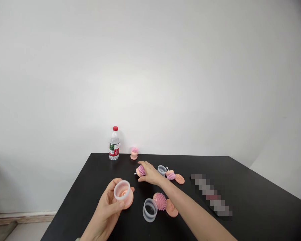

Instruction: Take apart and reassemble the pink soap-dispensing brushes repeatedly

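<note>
My left hand [107, 206] is closed around a translucent ring-shaped cup [122, 190] that sits on a peach round base [128, 199]. It is tilted so its open top faces me. Over the table, my right hand [150, 173] reaches forward, with thumb and fingers apart around a pink-bristled brush head [140, 170] that has a short white stem pointing left. Whether the fingertips touch it I cannot tell. Below the right forearm lie a clear ring cup [149, 210], a second pink brush head [160, 201] and a peach disc [171, 208].
Beyond the right wrist are another clear ring [162, 170], brush head [170, 174] and peach disc [180, 179]. A complete-looking pink brush [134, 153] and a red-capped water bottle [114, 144] stand by the wall. A blurred-out long object [212, 195] lies on the black table [256, 201].
</note>
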`<state>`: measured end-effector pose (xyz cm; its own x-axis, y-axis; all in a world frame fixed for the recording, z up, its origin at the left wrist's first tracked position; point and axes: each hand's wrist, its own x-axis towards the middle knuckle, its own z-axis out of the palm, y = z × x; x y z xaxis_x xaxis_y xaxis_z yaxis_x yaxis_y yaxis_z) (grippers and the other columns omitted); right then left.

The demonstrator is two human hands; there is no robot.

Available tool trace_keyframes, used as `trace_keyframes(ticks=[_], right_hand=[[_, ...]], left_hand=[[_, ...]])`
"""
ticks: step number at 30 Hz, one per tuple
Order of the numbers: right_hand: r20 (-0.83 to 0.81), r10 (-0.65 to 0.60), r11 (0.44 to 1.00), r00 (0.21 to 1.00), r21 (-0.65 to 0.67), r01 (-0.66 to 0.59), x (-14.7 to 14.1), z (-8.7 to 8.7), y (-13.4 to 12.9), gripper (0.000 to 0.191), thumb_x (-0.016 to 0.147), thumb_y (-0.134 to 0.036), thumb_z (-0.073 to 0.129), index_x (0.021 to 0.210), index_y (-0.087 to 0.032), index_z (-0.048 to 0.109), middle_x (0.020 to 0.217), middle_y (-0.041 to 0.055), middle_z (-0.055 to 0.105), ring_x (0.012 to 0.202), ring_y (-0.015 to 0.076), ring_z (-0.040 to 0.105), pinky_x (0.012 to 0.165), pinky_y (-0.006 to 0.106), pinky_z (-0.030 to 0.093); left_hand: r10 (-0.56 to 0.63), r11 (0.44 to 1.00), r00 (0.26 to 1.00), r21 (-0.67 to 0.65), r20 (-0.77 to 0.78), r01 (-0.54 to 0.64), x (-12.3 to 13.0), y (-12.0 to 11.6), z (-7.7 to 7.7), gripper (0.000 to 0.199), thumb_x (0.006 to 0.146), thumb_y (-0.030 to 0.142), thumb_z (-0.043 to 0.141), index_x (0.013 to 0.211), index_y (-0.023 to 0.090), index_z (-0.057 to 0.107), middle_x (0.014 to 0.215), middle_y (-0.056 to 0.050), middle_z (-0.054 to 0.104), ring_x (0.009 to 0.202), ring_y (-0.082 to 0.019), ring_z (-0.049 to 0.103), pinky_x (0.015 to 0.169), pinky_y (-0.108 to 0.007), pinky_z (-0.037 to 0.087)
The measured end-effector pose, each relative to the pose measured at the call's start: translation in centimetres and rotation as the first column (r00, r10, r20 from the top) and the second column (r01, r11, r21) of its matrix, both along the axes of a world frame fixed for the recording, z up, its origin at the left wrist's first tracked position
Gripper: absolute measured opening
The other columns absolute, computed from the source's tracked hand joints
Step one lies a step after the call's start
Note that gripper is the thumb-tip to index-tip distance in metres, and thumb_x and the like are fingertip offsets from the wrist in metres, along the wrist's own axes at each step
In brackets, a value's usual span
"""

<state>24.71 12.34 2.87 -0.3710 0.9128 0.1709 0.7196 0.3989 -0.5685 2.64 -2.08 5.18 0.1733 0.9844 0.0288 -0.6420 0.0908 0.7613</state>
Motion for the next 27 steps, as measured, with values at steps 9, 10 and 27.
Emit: trace_keyframes(ticks=[9,10,27], right_hand=[[-0.269,0.112,0.993,0.957,0.071,-0.096,-1.5,4.2,-8.5,0.029,0.081,-0.021,0.074,0.110,-0.024,0.069,0.107,0.0030,0.070,0.098,0.0220,0.067,0.088,0.036,0.056],[-0.310,0.136,0.991,0.941,0.056,-0.125,-1.9,4.4,-9.7,0.031,0.080,-0.021,0.075,0.110,-0.025,0.070,0.107,0.0022,0.071,0.098,0.0215,0.067,0.085,0.034,0.057],[-0.578,-0.002,0.979,0.816,-0.167,-0.116,-3.3,1.7,-14.3,0.031,0.065,-0.011,0.081,0.090,-0.022,0.068,0.082,-0.0024,0.073,0.077,0.0196,0.069,0.070,0.029,0.053]], left_hand=[[0.165,0.982,0.975,0.112,-0.146,-0.150,1.1,0.0,0.1,0.046,0.059,0.029,0.092,0.096,0.025,0.064,0.094,-0.003,0.069,0.114,-0.030,0.065,0.076,-0.029,0.049],[0.160,0.980,0.974,0.142,-0.162,-0.137,1.1,-0.1,0.0,0.045,0.061,0.029,0.091,0.096,0.025,0.063,0.093,-0.001,0.068,0.106,-0.027,0.067,0.077,-0.029,0.049],[0.356,0.907,0.765,0.394,-0.537,-0.146,2.4,-0.4,-1.4,0.038,0.068,0.053,0.079,0.082,0.021,0.063,0.082,0.000,0.058,0.072,-0.018,0.057,0.067,-0.029,0.046]])
